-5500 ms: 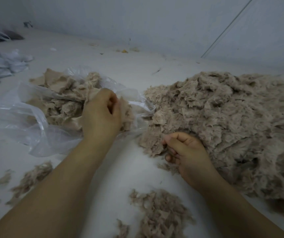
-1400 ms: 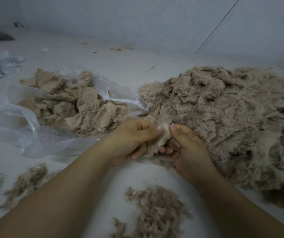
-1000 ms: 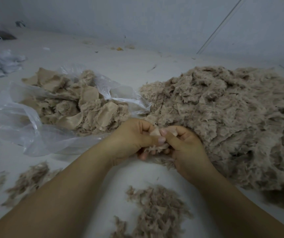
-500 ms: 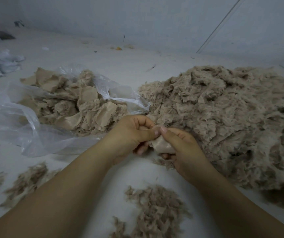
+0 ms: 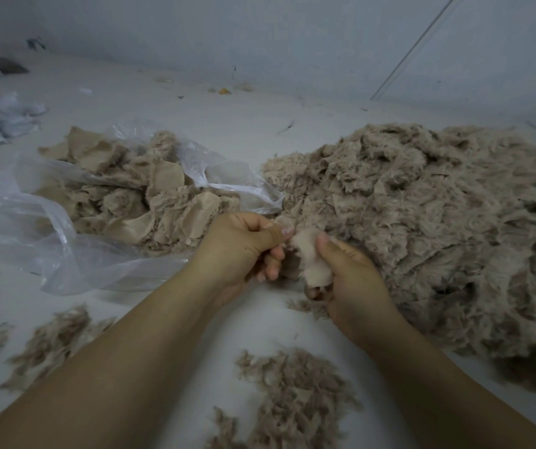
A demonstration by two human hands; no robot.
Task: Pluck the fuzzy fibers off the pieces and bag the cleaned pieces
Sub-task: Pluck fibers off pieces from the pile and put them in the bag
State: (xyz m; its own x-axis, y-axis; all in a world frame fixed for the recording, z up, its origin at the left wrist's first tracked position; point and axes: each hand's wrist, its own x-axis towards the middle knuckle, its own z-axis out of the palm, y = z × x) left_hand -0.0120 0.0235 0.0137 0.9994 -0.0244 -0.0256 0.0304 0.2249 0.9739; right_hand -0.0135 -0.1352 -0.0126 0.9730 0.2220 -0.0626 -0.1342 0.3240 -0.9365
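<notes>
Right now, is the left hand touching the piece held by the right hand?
Touching. The head view shows the left hand pinching the top edge of the piece that the right hand grips.

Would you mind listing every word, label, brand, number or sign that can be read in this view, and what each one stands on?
None: no readable text shows anywhere in this view.
The clear plastic bag bears no visible print.
The fabric piece held by the left hand and right hand is plain.
The big fuzzy pile, the plucked fibers and the wall carry no lettering.
</notes>
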